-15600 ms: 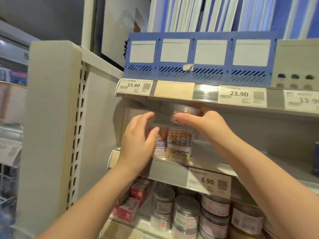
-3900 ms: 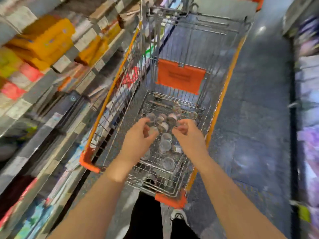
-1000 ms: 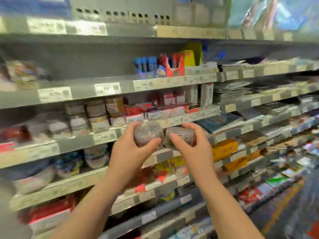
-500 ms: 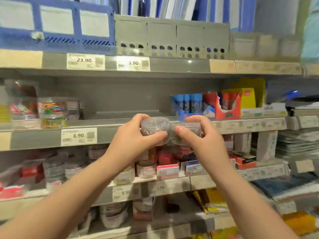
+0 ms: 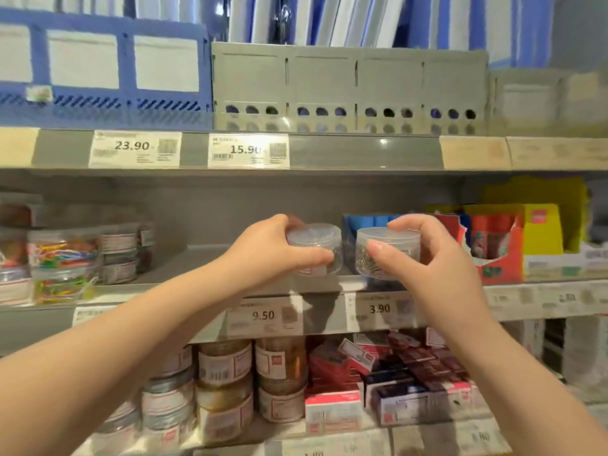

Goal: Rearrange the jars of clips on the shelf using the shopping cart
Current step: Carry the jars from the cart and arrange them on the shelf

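At frame centre, left hand [image 5: 273,255] pinches a small clear round plastic clip jar [image 5: 316,246], right hand [image 5: 427,271] a second clear jar [image 5: 390,250], at the front edge of the grey metal shelf [image 5: 204,261]; released there, either could topple off

Grey back panel [image 5: 230,205], price tags [image 5: 135,149] (some blurred)

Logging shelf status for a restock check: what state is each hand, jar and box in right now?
left hand: gripping the left jar.
right hand: gripping the right jar.
left jar: lidded, upright, held at the shelf front.
right jar: lidded, upright, held beside it, apart.
coloured-clip jars: closed, stacked at shelf's left.
red display box: front torn open.
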`<action>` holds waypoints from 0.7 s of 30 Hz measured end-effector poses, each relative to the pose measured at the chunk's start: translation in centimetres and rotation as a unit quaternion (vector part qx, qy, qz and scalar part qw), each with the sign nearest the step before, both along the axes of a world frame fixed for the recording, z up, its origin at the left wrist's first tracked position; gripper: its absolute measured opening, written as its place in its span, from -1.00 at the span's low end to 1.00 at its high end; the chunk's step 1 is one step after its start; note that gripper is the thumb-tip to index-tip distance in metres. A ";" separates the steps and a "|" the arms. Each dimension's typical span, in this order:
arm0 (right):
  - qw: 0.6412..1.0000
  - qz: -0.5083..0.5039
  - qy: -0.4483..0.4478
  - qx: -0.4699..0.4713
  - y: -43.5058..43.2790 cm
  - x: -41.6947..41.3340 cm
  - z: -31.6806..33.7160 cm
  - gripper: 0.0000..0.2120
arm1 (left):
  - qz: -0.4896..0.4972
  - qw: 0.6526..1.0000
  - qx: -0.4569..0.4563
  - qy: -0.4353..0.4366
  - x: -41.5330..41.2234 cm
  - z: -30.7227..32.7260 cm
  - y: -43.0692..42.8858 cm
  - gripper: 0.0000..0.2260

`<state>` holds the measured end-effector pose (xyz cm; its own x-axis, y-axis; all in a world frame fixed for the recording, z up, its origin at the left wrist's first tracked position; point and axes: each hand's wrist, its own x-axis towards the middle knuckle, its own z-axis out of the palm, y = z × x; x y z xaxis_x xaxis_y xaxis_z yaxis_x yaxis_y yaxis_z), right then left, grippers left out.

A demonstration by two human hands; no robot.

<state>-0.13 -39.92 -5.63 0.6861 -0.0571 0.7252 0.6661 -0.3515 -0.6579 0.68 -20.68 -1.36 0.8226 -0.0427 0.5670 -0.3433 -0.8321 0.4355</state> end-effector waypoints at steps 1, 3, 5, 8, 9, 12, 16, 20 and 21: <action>1.000 -0.008 -0.001 -0.008 0.0 0.2 0.0 -0.66 | 0.000 1.000 0.014 0.008 0.5 0.1 -0.1 -0.39; 1.000 -0.019 -0.005 -0.016 -0.1 0.6 0.1 -0.67 | -0.002 0.999 0.027 0.032 1.3 0.3 -0.4 -0.41; 1.000 -0.028 -0.005 -0.013 -0.4 1.0 0.1 -0.67 | 0.001 0.998 0.026 0.065 2.0 0.5 -0.7 -0.45; 0.999 -0.035 -0.002 -0.006 -0.6 1.3 0.1 -0.66 | 0.000 0.993 0.040 0.107 3.0 0.6 -0.9 -0.46; 0.999 -0.035 -0.001 -0.005 -0.6 1.3 0.1 -0.66 | -0.008 0.992 0.035 0.125 3.3 0.6 -0.9 -0.47; 0.999 -0.042 -0.005 -0.006 -0.7 1.5 -0.1 -0.68 | -0.063 0.981 -0.014 0.183 3.8 0.3 -0.9 -0.50; 0.999 -0.046 -0.005 -0.005 -0.9 1.6 -0.5 -0.72 | -0.118 0.966 -0.068 0.218 4.2 0.2 -1.2 -0.52; 0.999 -0.047 -0.005 0.002 -1.0 1.5 -0.7 -0.71 | -0.123 0.963 -0.053 0.234 4.2 0.4 -1.3 -0.51; 0.999 -0.044 -0.006 0.004 -0.9 1.4 -0.8 -0.71 | -0.125 0.962 -0.045 0.239 4.1 0.5 -1.3 -0.50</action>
